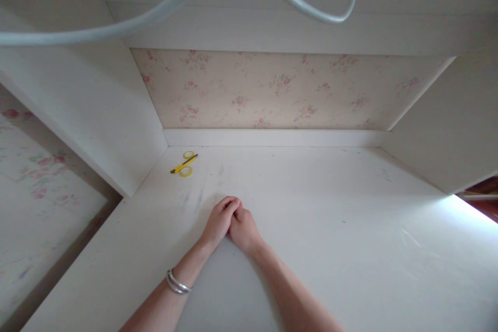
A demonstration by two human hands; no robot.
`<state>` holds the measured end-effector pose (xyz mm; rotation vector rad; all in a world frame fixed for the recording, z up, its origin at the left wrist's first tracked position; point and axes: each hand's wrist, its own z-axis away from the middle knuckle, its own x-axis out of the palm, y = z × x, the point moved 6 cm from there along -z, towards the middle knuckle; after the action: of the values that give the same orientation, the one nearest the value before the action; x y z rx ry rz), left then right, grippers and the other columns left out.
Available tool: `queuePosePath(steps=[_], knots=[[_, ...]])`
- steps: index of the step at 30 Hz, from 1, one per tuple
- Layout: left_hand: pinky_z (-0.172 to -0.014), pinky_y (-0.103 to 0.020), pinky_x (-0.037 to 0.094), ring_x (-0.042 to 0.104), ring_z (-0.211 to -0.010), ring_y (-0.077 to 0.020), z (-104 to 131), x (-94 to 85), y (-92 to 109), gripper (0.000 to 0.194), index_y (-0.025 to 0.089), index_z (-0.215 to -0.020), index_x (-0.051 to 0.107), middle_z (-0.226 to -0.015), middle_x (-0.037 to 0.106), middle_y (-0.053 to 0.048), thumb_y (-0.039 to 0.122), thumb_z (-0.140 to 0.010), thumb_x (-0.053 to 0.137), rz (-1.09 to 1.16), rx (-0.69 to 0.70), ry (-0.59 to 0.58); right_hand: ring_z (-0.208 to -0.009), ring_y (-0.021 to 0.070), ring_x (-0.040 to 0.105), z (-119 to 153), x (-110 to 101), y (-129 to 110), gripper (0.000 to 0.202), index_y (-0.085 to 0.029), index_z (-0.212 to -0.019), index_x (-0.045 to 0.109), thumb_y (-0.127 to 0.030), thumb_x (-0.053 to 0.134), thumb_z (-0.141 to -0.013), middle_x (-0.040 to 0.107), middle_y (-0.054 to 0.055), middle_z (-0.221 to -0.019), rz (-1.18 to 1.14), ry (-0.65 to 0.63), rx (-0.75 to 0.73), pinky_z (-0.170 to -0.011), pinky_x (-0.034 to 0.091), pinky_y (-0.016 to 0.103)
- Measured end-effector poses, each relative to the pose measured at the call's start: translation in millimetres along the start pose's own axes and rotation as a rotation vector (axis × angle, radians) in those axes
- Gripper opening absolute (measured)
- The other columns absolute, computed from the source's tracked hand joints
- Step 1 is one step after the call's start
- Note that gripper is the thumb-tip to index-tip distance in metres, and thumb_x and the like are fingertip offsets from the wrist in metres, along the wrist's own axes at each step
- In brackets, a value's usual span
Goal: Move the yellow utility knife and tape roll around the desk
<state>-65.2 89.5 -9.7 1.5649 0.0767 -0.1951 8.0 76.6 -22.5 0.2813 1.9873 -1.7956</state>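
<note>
Left hand [218, 219] and right hand [241, 227] rest clasped together, holding nothing, on the tabletop [330, 228]. Well beyond, the knife [183, 164] lies diagonally, tip toward the back-right, between two tape rolls [185, 171].

A scuffed white wooden desk [350, 249] sits in an alcove of white side panels [97, 114] — faded floral wallpaper [280, 91] at the far wall, bright daylight [472, 210] at the right edge.
</note>
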Motion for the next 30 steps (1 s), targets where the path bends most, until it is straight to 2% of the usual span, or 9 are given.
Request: queuePosePath(steps=[5,17,30], knots=[[-0.075,-0.027,0.044,0.059,-0.08,-0.018,0.5,-0.6,-0.6,0.027,0.017,-0.075,0.062,-0.078,0.065,-0.002,0.04,-0.076,0.047,0.005,0.004,0.014,-0.081,0.0157,0.062,0.8,-1.8,-2.6,0.028,-0.013,-0.092,0.061,-0.016,0.034,-0.086,0.067,0.009,-0.088,-0.01,0.003,-0.006,-0.063,0.043,0.02],[-0.074,-0.027,0.045,0.058,-0.079,-0.0179,-1.0,0.0,-0.5,0.027,0.017,-0.075,0.061,-0.078,0.065,-0.003,0.04,-0.077,0.047,-0.012,-0.001,0.01,-0.078,0.0151,0.062,0.7,0.1,0.1,0.027,-0.014,-0.093,0.06,-0.016,0.034,-0.086,0.067,0.009,-0.088,-0.008,-0.003,0.024,-0.06,0.043,0.02],[-0.075,-0.026,0.044,0.058,-0.079,-0.0169,0.3,0.5,-1.1,0.024,0.017,-0.076,0.061,-0.078,0.064,-0.002,0.037,-0.078,0.047,0.017,0.01,0.012,-0.075,0.0154,0.062,0.0,0.5,3.5,0.027,-0.014,-0.089,0.061,-0.017,0.034,-0.085,0.067,0.008,-0.083,0.002,0.029,-0.012,-0.058,0.041,0.02]])
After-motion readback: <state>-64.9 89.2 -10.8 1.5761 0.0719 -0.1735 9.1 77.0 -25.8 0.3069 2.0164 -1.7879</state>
